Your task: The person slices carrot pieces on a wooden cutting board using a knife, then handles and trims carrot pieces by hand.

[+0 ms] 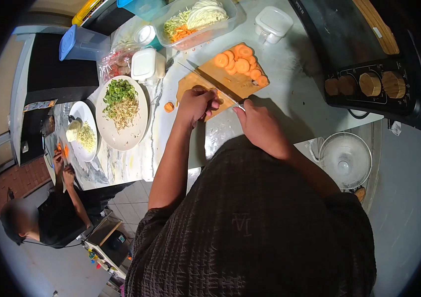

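My right hand is closed around the handle of a kitchen knife. The long thin blade slants up and left across a wooden cutting board. On the board's left part, my left hand has its fingers curled in beside the blade. What those fingers hold, if anything, is hidden. Beyond the knife, round carrot slices lie in a loose pile on the board's far right part. A small carrot end sits on the counter, left of the board.
Behind the board stands a clear container with cabbage and shredded carrot. White-lidded tubs, an oval plate of greens and sprouts, and another plate surround it. An oven is right; another person works at left.
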The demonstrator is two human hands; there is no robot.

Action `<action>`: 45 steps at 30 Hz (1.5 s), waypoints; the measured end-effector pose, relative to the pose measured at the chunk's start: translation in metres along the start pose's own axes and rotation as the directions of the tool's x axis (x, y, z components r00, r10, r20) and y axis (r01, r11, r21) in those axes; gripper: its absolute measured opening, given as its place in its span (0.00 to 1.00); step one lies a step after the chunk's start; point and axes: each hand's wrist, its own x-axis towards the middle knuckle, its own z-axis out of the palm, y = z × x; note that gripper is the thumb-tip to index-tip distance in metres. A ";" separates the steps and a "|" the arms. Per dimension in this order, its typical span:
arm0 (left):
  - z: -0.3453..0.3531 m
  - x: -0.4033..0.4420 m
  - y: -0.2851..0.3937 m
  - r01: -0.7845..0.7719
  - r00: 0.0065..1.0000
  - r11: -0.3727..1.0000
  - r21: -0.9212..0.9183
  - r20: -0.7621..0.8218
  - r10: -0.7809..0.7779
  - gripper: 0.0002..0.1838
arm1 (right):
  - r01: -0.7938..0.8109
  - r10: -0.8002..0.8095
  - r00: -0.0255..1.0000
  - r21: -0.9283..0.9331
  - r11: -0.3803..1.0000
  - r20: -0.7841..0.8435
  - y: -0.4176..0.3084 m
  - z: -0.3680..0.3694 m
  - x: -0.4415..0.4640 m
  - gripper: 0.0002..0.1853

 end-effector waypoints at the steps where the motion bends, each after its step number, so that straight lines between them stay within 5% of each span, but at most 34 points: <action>1: 0.000 0.000 0.000 0.001 1.000 1.000 0.003 0.002 -0.001 0.12 | -0.003 0.003 1.000 0.002 1.000 -0.001 0.000 0.001 0.001 0.21; 22: 0.001 0.000 -0.001 -0.007 1.000 1.000 -0.002 -0.007 0.007 0.15 | -0.026 0.027 0.999 -0.013 1.000 0.044 -0.001 0.000 0.007 0.20; 45: -0.004 0.003 -0.003 -0.022 0.999 0.999 -0.031 0.042 0.023 0.10 | -0.034 0.018 0.992 -0.130 0.991 -0.124 0.021 0.008 0.000 0.20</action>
